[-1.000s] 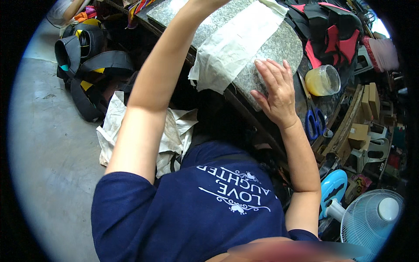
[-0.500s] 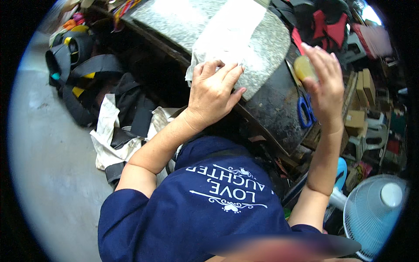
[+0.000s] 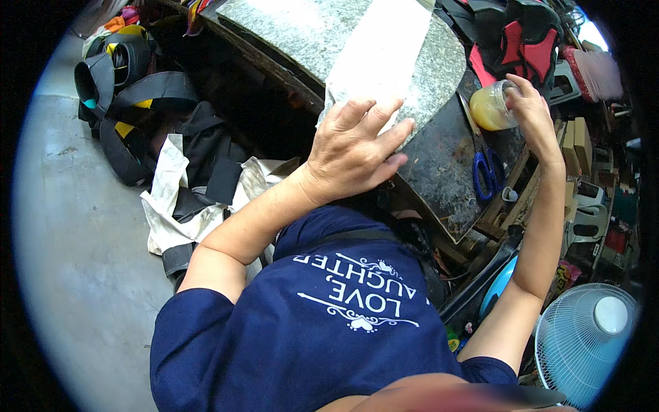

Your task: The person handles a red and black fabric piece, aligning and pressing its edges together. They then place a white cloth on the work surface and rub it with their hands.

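Note:
A long white strip of cloth (image 3: 374, 58) lies across the speckled stone slab (image 3: 439, 65). Over its near end is my left hand (image 3: 353, 147), palm down, fingers apart and holding nothing; whether it touches the cloth is unclear. On the dark tabletop to the right of the slab stands a clear jar (image 3: 489, 113) of yellowish stuff. My right hand (image 3: 532, 117) is at the jar's mouth, its fingers bent and drawn together at the rim. The fingertips are partly hidden, so what they pinch cannot be made out.
Blue-handled scissors (image 3: 487, 175) lie on the dark tabletop (image 3: 439, 175) near the jar. Black and red pieces (image 3: 525, 41) are piled behind it. Black straps (image 3: 154, 89) and white cloth scraps (image 3: 168, 199) hang at the left. A fan (image 3: 583, 343) stands at lower right.
My right hand, blurred in front of the jar before, has turned inward to its mouth. My left hand's fingers have spread and lifted somewhat from the cloth. The view has shifted slightly.

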Demonstrator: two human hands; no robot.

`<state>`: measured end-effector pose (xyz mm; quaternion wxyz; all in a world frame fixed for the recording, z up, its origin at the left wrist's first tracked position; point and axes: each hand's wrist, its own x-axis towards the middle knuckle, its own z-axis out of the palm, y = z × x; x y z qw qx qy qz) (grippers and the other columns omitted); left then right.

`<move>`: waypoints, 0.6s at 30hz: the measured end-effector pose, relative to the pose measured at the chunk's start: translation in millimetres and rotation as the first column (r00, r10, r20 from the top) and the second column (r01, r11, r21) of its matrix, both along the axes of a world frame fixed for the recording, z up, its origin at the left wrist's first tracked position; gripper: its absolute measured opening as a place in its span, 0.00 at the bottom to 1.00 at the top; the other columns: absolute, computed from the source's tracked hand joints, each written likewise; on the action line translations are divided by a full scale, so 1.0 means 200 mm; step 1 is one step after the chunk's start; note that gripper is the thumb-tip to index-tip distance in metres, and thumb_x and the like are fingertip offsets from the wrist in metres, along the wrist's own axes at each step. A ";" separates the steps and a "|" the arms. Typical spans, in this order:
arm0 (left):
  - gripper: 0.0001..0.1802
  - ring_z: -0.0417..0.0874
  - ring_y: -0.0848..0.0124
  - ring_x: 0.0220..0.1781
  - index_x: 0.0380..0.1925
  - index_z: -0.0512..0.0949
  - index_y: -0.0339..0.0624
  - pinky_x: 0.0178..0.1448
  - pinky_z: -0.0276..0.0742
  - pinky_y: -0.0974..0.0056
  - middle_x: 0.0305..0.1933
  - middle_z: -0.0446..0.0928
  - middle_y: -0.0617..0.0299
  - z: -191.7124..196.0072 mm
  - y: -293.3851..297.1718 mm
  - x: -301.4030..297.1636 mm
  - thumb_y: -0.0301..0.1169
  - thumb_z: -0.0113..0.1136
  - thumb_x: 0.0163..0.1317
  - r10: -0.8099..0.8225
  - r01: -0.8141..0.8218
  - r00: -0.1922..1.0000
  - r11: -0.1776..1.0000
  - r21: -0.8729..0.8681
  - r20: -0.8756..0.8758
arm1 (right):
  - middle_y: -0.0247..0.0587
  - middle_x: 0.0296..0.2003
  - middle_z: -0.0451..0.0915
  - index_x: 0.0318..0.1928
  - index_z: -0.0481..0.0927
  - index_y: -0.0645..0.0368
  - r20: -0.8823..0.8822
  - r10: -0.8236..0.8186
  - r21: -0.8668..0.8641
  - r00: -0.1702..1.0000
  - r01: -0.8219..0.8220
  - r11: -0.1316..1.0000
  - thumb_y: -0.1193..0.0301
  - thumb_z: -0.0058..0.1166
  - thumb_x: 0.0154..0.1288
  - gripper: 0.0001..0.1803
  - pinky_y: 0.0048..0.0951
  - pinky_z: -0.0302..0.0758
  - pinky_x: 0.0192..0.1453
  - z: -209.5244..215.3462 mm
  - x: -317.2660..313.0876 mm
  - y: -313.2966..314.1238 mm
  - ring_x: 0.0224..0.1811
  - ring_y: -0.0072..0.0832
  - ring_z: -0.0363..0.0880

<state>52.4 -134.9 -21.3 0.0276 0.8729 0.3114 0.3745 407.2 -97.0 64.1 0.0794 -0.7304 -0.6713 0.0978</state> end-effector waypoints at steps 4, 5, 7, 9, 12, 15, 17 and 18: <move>0.28 0.71 0.57 0.60 0.52 0.84 0.56 0.64 0.69 0.54 0.63 0.74 0.59 -0.02 0.06 -0.09 0.43 0.75 0.48 0.002 -0.004 0.998 0.999 0.045 0.059 | 0.47 0.52 0.83 0.55 0.81 0.60 -0.311 0.326 0.505 0.893 -0.135 0.852 0.37 0.29 0.77 0.41 0.45 0.58 0.74 0.16 0.02 -0.04 0.63 0.37 0.76; 0.26 0.71 0.56 0.60 0.52 0.84 0.53 0.66 0.66 0.53 0.63 0.74 0.58 -0.03 0.11 -0.11 0.42 0.74 0.51 0.043 -0.057 0.990 0.993 0.108 0.135 | 0.48 0.55 0.81 0.53 0.83 0.59 -0.225 0.381 0.505 0.897 -0.227 0.833 0.35 0.25 0.76 0.43 0.47 0.56 0.76 0.20 0.03 -0.06 0.66 0.38 0.74; 0.19 0.71 0.56 0.59 0.48 0.84 0.49 0.64 0.67 0.53 0.59 0.75 0.57 -0.03 0.19 -0.17 0.36 0.71 0.55 0.202 -0.218 0.966 0.973 0.082 0.164 | 0.47 0.61 0.79 0.48 0.85 0.58 -0.120 0.373 0.529 0.920 -0.259 0.808 0.33 0.19 0.75 0.47 0.53 0.51 0.79 0.23 0.00 -0.09 0.72 0.39 0.68; 0.16 0.74 0.57 0.55 0.45 0.84 0.47 0.59 0.69 0.55 0.52 0.78 0.57 -0.04 0.28 -0.23 0.34 0.70 0.56 0.270 -0.281 0.947 0.959 0.045 0.171 | 0.44 0.63 0.78 0.47 0.87 0.52 0.216 0.228 0.349 0.949 -0.293 0.890 0.31 0.17 0.74 0.47 0.56 0.46 0.80 0.23 -0.06 -0.09 0.76 0.38 0.61; 0.13 0.76 0.60 0.45 0.38 0.84 0.45 0.50 0.73 0.59 0.38 0.79 0.60 -0.06 0.33 -0.27 0.36 0.72 0.54 0.246 -0.245 0.961 0.969 -0.020 0.124 | 0.46 0.66 0.75 0.51 0.87 0.48 0.457 0.286 0.391 0.842 -0.479 0.786 0.33 0.20 0.75 0.44 0.54 0.46 0.80 0.21 -0.23 -0.04 0.77 0.42 0.58; 0.15 0.76 0.61 0.43 0.34 0.83 0.46 0.49 0.75 0.58 0.36 0.79 0.63 -0.09 0.32 -0.26 0.40 0.75 0.51 0.288 -0.284 0.956 0.956 -0.077 0.054 | 0.44 0.69 0.71 0.52 0.87 0.46 0.206 0.537 0.489 0.818 -0.561 0.668 0.32 0.18 0.74 0.45 0.55 0.44 0.80 0.16 -0.48 0.04 0.78 0.44 0.55; 0.15 0.76 0.61 0.43 0.34 0.83 0.46 0.50 0.75 0.58 0.36 0.79 0.62 -0.10 0.31 -0.25 0.39 0.75 0.51 0.292 -0.281 0.952 0.953 -0.111 0.091 | 0.44 0.71 0.69 0.56 0.86 0.44 0.176 0.603 0.439 0.778 -0.611 0.659 0.31 0.19 0.73 0.45 0.52 0.43 0.81 0.06 -0.67 0.11 0.80 0.44 0.52; 0.15 0.76 0.60 0.43 0.34 0.83 0.46 0.50 0.75 0.58 0.36 0.78 0.62 -0.10 0.31 -0.25 0.39 0.75 0.51 0.293 -0.279 0.950 0.952 -0.130 0.111 | 0.44 0.73 0.66 0.59 0.84 0.43 0.134 0.613 0.362 0.779 -0.614 0.701 0.33 0.22 0.73 0.42 0.55 0.43 0.80 0.01 -0.74 0.12 0.80 0.45 0.51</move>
